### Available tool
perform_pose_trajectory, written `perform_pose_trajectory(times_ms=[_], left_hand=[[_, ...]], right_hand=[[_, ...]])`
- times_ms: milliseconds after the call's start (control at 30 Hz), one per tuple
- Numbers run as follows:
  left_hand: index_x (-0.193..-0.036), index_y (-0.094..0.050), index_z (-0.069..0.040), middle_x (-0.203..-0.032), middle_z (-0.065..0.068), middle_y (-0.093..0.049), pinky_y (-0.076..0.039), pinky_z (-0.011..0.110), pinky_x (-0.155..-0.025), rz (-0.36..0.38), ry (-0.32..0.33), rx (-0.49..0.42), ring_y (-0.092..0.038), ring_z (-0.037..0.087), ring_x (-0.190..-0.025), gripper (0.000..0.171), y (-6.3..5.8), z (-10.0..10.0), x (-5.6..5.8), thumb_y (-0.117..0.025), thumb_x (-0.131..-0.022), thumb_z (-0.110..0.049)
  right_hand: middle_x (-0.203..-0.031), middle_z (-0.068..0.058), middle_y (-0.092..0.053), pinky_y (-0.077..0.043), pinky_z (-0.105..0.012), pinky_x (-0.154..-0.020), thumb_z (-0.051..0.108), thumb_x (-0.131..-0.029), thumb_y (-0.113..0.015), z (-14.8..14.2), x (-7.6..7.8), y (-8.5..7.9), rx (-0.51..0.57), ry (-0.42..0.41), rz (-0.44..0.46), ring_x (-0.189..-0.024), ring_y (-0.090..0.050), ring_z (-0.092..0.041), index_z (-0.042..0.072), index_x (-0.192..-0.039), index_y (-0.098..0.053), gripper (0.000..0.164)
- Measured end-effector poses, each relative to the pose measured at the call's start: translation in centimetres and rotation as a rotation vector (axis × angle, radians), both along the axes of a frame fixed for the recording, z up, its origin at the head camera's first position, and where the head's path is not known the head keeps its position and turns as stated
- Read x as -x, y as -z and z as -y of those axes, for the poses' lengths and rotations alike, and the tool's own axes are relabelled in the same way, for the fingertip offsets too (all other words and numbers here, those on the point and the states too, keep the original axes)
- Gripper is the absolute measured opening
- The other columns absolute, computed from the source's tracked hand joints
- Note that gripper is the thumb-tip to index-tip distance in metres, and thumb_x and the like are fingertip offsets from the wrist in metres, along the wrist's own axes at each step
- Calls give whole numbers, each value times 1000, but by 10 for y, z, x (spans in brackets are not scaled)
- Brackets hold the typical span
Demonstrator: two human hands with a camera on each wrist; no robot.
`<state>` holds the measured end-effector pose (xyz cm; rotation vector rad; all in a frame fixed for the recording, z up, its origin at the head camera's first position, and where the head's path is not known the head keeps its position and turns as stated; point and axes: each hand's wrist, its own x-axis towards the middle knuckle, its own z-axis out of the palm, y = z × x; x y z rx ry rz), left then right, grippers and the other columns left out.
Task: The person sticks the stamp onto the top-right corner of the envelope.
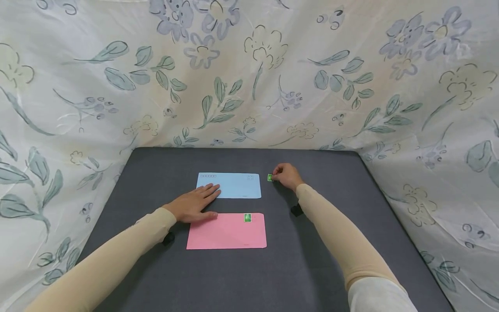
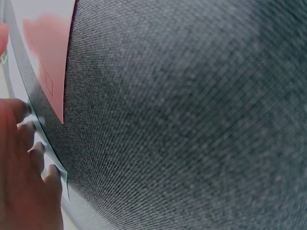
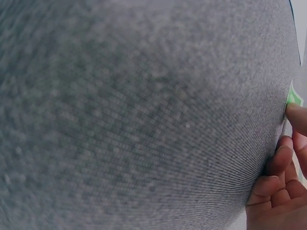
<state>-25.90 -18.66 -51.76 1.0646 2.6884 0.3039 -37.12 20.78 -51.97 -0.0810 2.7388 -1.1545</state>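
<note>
A light blue envelope lies on the dark table, with a pink envelope below it. On the pink one, a green stamp sits near the upper right. My left hand rests with straight, spread fingers over the blue envelope's lower left corner, its thumb over the pink envelope's top edge. Just right of the blue envelope, my right hand pinches a second green stamp between thumb and fingertip. In the right wrist view that stamp sticks out beyond the thumb, the other fingers curled.
The dark grey table spreads around both envelopes. A pale cloth with flowers and leaves hangs behind the table and along its sides. Both forearms, in cream sleeves, reach in from the front, with a small black piece under the right wrist.
</note>
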Motion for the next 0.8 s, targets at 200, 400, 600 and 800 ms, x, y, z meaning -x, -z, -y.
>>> perform_pose_trajectory(times_ms=[200, 400, 600, 800], left_hand=[[-173, -24, -9, -180, 10, -17, -17, 55, -131, 0, -3, 21, -15, 34, -165, 93, -1, -1, 1, -49, -106, -68], [-172, -28, -7, -179, 12, -21, -18, 55, -130, -18, 7, 24, -18, 36, -164, 92, -2, -1, 0, -50, -107, -68], [-173, -26, -7, -180, 11, -18, -19, 53, -130, -36, 2, 45, -17, 34, -165, 92, 0, -3, -1, -49, -107, -68], [-172, -28, -5, -179, 13, -21, -20, 54, -130, -35, 1, 28, -19, 36, -164, 92, -1, -7, -1, -51, -107, -65]], right_hand=[[-103, -10, -72, -49, -43, -86, 13, -102, -77, -3, 0, 0, -9, -24, -9, -96, -60, -29, 6, -100, -78, 8], [-106, -9, -73, -50, -43, -87, 15, -105, -74, -3, -1, -3, -16, -32, -10, -97, -60, -28, 5, -103, -80, 12], [-107, -10, -73, -49, -41, -85, 15, -108, -69, -2, 0, -5, -42, -63, -14, -95, -59, -27, 3, -107, -81, 17], [-108, -9, -72, -49, -39, -83, 16, -108, -68, -3, 1, -8, -34, -83, 18, -94, -59, -25, 4, -108, -81, 18]])
